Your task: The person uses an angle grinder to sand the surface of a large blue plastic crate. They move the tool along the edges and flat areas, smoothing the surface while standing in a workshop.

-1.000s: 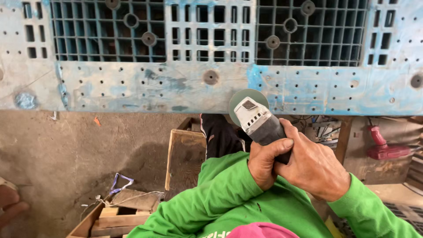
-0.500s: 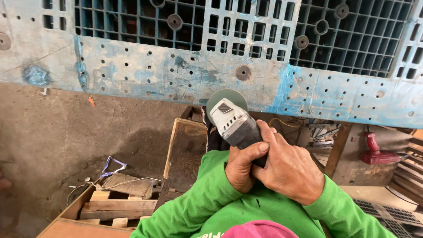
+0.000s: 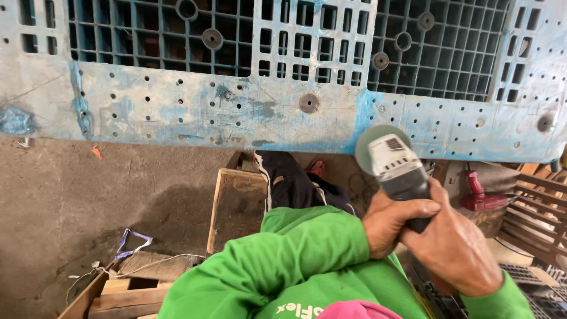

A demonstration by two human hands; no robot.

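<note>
I had both grips wrapped tight on the angle grinder (image 3: 397, 168): my left hand (image 3: 391, 223) curled around its dark body, my right hand (image 3: 453, 248) clamped over it from behind. Its disc sat at 1 o'clock from my hands, at the lower edge of the worn blue plastic pallet (image 3: 236, 112). My hands hid the handle. A wooden board (image 3: 236, 204) stood at 9 o'clock, a red tool (image 3: 481, 192) at 3.

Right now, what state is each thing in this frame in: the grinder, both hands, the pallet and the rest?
Angle grinder: gripped in both hands, disc up against the pallet's lower edge.
Left hand: closed around the grinder body.
Right hand: closed around the grinder body.
Blue plastic pallet: standing on edge, worn and scuffed.
Wooden board: lying tilted on the floor.
Red tool: lying unused.
</note>
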